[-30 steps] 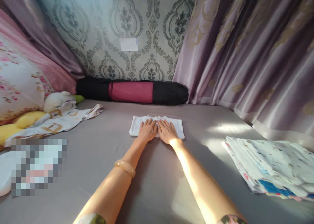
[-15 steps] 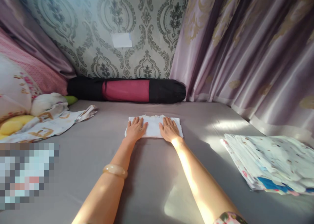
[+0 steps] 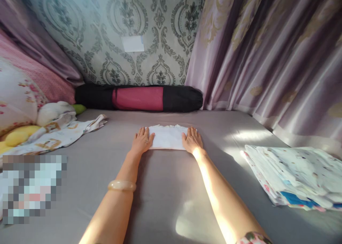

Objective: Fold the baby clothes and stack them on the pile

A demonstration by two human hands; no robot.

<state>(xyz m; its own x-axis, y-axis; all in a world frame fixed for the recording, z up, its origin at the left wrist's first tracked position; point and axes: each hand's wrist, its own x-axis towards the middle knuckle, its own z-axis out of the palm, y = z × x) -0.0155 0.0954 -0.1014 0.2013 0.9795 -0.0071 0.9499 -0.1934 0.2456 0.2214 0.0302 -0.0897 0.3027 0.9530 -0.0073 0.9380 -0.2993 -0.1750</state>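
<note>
A white folded cloth (image 3: pixel 168 137), perhaps a garment, lies flat on the grey bed sheet (image 3: pixel 157 187) in front of me. Its far edge looks ruffled. My left hand (image 3: pixel 141 140) rests palm down over the cloth's left end, fingers stretched forward, thumb on the white fabric. At the opposite end, my right hand (image 3: pixel 192 138) lies flat in the same way, fingers extended. Neither hand grips the cloth. A pale bangle (image 3: pixel 122 185) circles my left forearm.
A stack of folded printed clothes (image 3: pixel 296 176) lies on the right. Along the wall stretches a black and red rolled bag (image 3: pixel 139 98). At left are a patterned garment (image 3: pixel 61 133), a yellow plush piece (image 3: pixel 21 135) and a blurred-out item (image 3: pixel 34 187). Curtains (image 3: pixel 256 51) hang at right.
Both hands have slid outward along the white cloth, the left one leftward and the right one rightward, uncovering more of its middle. The cloth stays in place.
</note>
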